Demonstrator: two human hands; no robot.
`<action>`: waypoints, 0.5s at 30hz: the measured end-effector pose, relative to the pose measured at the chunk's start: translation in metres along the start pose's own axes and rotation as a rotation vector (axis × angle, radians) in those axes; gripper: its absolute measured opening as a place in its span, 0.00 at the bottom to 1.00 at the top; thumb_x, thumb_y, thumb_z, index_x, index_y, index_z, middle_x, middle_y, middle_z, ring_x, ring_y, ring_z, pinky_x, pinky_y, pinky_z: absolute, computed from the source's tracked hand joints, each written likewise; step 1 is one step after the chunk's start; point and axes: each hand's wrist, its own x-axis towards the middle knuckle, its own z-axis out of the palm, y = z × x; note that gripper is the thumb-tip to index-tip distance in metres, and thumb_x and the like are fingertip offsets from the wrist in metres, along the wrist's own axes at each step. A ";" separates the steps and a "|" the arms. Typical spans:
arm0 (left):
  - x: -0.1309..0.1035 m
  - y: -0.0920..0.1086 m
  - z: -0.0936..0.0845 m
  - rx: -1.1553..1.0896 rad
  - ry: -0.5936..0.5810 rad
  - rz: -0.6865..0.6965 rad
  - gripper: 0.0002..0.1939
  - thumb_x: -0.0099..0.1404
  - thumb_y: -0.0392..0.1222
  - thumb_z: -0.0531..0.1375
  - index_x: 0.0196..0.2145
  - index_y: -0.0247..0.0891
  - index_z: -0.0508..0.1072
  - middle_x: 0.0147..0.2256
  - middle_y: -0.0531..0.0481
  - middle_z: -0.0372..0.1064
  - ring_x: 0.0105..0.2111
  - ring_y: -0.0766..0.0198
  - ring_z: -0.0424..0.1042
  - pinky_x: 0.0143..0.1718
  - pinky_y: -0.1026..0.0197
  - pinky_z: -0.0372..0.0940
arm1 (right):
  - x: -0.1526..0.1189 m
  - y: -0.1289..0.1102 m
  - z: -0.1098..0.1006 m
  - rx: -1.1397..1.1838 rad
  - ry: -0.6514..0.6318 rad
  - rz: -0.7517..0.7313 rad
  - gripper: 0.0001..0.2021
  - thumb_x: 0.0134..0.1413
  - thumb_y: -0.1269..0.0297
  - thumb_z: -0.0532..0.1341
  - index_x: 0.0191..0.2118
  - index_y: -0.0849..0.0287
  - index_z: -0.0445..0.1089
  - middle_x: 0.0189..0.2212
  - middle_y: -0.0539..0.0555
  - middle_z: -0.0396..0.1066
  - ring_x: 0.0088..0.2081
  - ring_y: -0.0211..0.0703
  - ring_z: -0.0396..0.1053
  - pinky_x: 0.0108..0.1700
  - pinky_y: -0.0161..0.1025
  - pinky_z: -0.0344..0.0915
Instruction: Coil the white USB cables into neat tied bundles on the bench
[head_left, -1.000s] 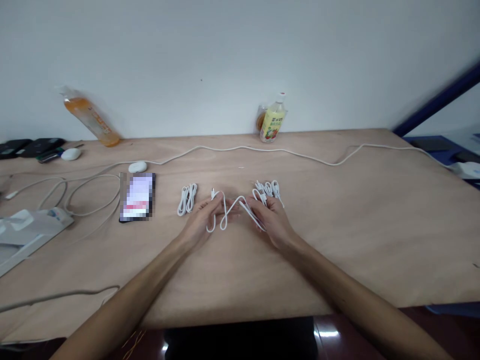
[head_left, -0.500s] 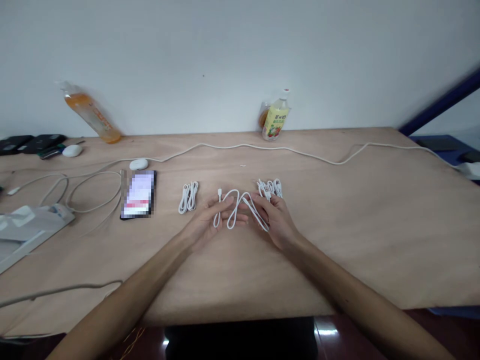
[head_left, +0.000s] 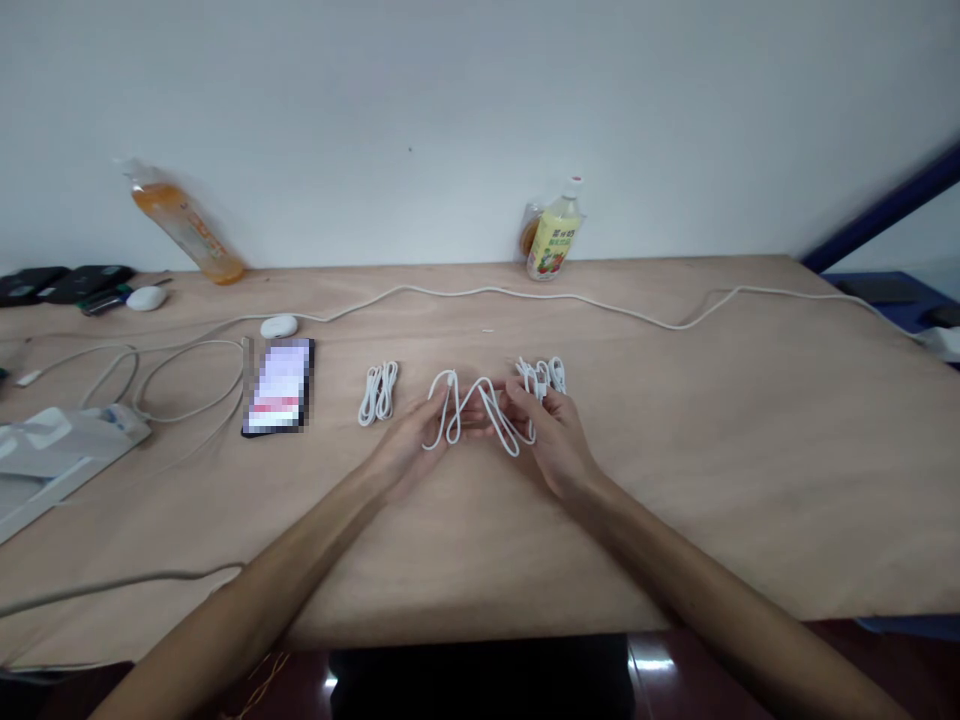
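Note:
A white charging cable (head_left: pixel 501 425) hangs in loose bends between my two hands, above the middle of the table. My left hand (head_left: pixel 411 432) pinches it near one plug end, which sticks up by the thumb. On the other side my right hand (head_left: pixel 553 432) grips the cable's bends between thumb and fingers. Just beyond my left hand lies a coiled white cable bundle (head_left: pixel 378 392). Past my right hand are more coiled white cables (head_left: pixel 555 374), partly hidden by the fingers.
A phone (head_left: pixel 278 386) and a white earbud case (head_left: pixel 279 326) lie to the left. An orange drink bottle (head_left: pixel 187 230) and a yellow drink bottle (head_left: pixel 555 236) stand against the wall. One long white cord (head_left: pixel 585 298) crosses the table's back.
My hands have come slightly closer together, and the left fingers have shifted on the cable. Its bends have changed shape, with a new loop over the left thumb.

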 end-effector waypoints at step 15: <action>0.001 0.006 0.002 -0.066 0.105 0.011 0.14 0.76 0.47 0.63 0.38 0.34 0.83 0.34 0.46 0.77 0.34 0.62 0.76 0.43 0.58 0.75 | 0.002 0.005 -0.006 -0.202 -0.116 -0.051 0.17 0.54 0.44 0.71 0.32 0.54 0.80 0.30 0.51 0.77 0.32 0.44 0.71 0.39 0.41 0.68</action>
